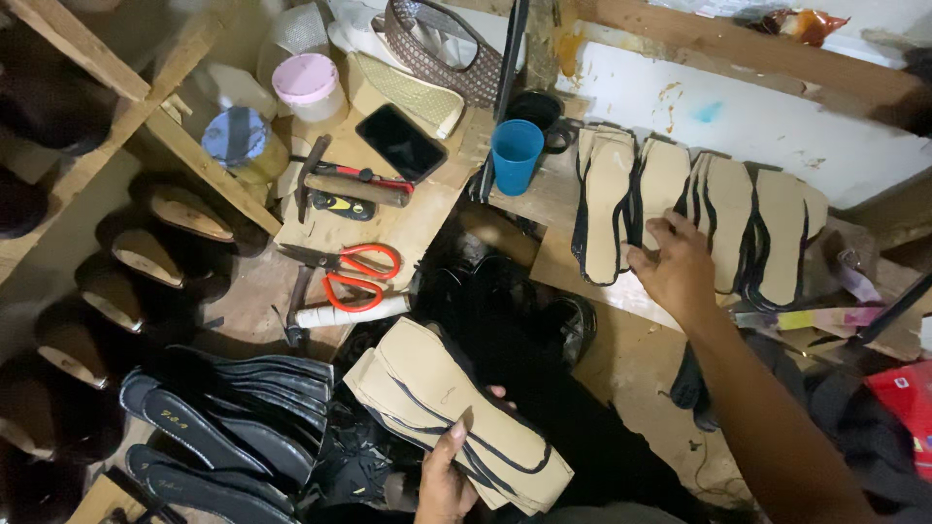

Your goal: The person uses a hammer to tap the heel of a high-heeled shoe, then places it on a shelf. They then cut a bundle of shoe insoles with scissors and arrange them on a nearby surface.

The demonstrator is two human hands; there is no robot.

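Closest to me, my left hand (449, 475) grips a fanned stack of tan insoles (456, 412) edged in black, thumb over the top and fingers curled underneath, so it is closed around the bundle low in the middle of the view. Beyond it my right hand (675, 264) reaches out to the wooden surface (602, 291), fingers bent and resting on a row of matching insoles (699, 209) laid overlapping along the far edge against the white wall (777, 126); the hand touches them, fingertips on the pieces near the middle of the row, but I cannot tell whether it has pinched one.

Just beside the left end of that row stands a blue cup (515, 155). Further left, on a lighter board (388, 228), lie a dark phone (400, 143), a hammer (345, 182) and red-handled scissors (349, 274), the scissors near the board's front edge. A pink-lidded tub (307, 85) sits behind them near the back corner, with a round blue-topped tin (236, 136) to its left. A woven sandal upper (437, 49) rests at the back.

On the left side, slanted wooden racks (126, 87) hold finished dark shoes with tan linings (146, 252). Below them, near my left hand, black soles (233, 417) are piled together. Something red (908, 398) shows at the right edge.
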